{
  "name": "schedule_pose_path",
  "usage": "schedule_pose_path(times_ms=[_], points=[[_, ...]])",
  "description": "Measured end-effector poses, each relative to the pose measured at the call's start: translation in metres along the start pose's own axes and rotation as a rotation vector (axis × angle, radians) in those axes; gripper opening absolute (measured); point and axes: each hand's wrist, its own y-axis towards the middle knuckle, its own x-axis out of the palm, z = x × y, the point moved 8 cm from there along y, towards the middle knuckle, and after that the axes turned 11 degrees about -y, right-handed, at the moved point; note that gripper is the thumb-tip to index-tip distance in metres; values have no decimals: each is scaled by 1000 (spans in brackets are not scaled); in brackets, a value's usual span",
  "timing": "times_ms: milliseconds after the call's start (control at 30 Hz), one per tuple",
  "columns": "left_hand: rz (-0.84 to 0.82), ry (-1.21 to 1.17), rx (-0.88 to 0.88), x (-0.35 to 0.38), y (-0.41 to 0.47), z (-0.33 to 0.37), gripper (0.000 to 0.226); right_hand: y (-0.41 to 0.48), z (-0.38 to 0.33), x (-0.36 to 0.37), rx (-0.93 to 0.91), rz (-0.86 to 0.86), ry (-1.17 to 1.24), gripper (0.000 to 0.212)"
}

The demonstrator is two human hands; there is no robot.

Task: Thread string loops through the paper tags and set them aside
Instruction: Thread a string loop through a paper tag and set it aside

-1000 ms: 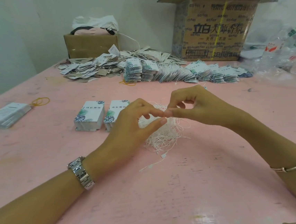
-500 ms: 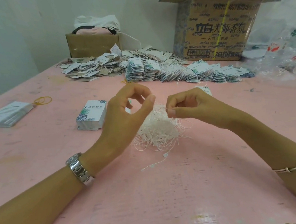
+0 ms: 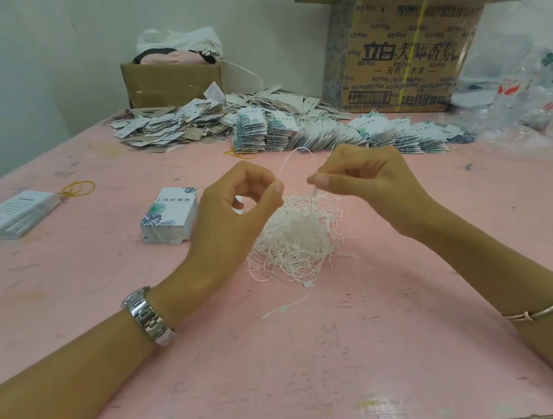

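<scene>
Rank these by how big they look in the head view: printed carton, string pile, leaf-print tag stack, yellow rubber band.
1. Printed carton
2. String pile
3. Leaf-print tag stack
4. Yellow rubber band
The carton stands farthest back yet looks largest, so that rank is safe. The pile lies nearest the camera, which may flatter it.

Over the pink table (image 3: 316,357), the left hand (image 3: 231,213) and right hand (image 3: 370,180) each pinch one end of a white string loop (image 3: 292,155) between thumb and forefinger, and it arches up between them. A tangled pile of strings (image 3: 300,240) lies beneath. A stack of leaf-printed paper tags (image 3: 169,216) sits just left of the left hand, and rows of threaded tags (image 3: 345,131) lie farther back.
</scene>
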Motion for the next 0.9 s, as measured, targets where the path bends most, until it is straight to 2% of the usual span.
schedule_pose_path(times_ms=[67,167,233,400,533,633,700,767,900], points=[[-19,9,-12,3,-1,-1,10,0,1,-2,8,7,3,19],[-38,4,-15,7,-2,1,6,-2,7,10,6,-147,-296,17],[-45,-2,-26,8,-2,1,7,-3,12,14,25,-196,-398,13],[-37,-5,-51,8,-3,0,6,0,15,5,86,-104,-243,13],[-35,-1,-61,8,-3,0,7,1,21,-1,177,-47,-20,16],[-24,-6,-74,6,-3,-1,7,3,23,-2,221,-2,106,3],[-10,-11,-90,5,-2,-2,8,4,29,-9,270,77,199,17],[-7,-22,-115,4,-1,-4,12,4,35,-18,327,157,280,22],[-70,-50,-158,10,-1,-5,21,2,46,-26,409,217,220,21]])
